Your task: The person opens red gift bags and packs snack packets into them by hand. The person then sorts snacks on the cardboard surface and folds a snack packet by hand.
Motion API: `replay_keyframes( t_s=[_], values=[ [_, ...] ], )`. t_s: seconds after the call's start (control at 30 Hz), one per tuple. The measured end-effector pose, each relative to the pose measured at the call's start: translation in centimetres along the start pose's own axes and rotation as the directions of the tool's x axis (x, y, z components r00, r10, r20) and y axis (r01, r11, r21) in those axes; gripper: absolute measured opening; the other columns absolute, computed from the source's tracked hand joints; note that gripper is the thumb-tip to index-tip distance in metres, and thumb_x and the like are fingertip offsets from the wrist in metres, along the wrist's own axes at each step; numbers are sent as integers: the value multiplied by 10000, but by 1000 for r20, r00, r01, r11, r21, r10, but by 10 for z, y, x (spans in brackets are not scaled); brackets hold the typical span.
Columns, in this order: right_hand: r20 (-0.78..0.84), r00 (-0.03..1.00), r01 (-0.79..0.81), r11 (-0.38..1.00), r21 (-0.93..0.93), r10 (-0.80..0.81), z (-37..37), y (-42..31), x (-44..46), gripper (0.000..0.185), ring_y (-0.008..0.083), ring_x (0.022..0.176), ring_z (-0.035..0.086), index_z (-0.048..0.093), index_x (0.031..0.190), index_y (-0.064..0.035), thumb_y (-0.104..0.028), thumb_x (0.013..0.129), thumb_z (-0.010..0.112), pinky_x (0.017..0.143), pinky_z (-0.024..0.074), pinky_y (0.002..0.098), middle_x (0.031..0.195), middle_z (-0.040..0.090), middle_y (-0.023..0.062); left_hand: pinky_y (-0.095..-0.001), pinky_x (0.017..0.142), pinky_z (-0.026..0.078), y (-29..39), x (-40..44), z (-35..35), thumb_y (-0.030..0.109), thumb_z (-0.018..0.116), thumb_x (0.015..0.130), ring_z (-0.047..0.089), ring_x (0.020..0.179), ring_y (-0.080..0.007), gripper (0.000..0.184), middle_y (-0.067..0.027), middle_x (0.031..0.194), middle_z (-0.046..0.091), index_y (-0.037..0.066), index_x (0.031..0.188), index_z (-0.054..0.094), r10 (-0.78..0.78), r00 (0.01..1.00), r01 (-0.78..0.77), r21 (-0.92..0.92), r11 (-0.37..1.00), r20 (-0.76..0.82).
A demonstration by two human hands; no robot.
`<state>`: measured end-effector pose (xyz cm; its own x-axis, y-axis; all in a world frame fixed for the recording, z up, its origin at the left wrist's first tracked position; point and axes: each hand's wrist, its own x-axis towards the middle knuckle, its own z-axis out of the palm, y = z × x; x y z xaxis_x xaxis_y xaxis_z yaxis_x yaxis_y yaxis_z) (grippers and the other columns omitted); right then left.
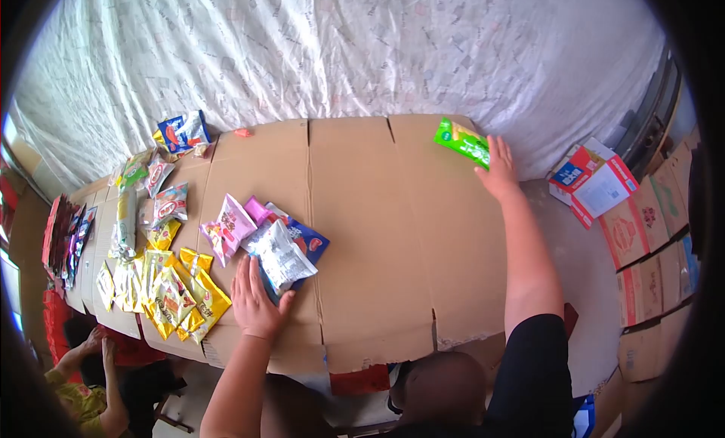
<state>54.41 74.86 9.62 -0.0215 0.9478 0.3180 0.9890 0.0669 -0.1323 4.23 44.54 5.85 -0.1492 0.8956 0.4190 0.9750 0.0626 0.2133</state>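
My left hand (258,300) lies with its fingers stretched out against the near left side of a small heap of snack bags. On top of that heap is a silver-white bag (281,255), over a dark blue bag (311,243). A pink bag (229,228) rests beside them on the left. Toward the far right of the cardboard, my right hand (500,172) has its fingers and thumb around the right end of a bright green snack packet (461,141). The underside of the packet is hidden.
Yellow snack bags (175,298) spread over the left part of the cardboard-covered table (370,211). A blue bag (181,132) is at the back left. A red-and-white carton (593,181) stands off the right edge. Another person's hands (98,343) show at lower left.
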Motion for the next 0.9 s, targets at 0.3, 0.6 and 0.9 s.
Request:
replay_keyframes(
  t_s=[0.3,0.6,0.9],
  values=[
    [128,987,-77,989,-129,94,6,-30,26,940,333,1336,434,269,1536,-192,-348,770,791,1099,340,513,1399,484,142,-518,1090,338,1,2,-2,600,676,758,443,1324,-401,953,-240,1429,455,5,1442,387,-22,999,23,-11,1000,48],
    [2,874,430,775,464,-486,32,-199,11,744,390,1130,580,391,1449,-185,-245,803,756,939,496,476,1273,561,195,-527,1084,342,6,5,-9,400,758,710,438,1316,-414,882,-248,1425,441,41,1433,403,-55,998,56,-41,998,34],
    [54,764,565,708,424,-642,52,-451,-21,672,330,1182,567,464,1432,-192,-236,823,744,982,470,458,1241,593,149,-552,1120,292,2,2,-6,354,778,688,352,1370,-446,901,-263,1491,339,45,1436,384,-56,998,56,-41,998,4]
  ],
)
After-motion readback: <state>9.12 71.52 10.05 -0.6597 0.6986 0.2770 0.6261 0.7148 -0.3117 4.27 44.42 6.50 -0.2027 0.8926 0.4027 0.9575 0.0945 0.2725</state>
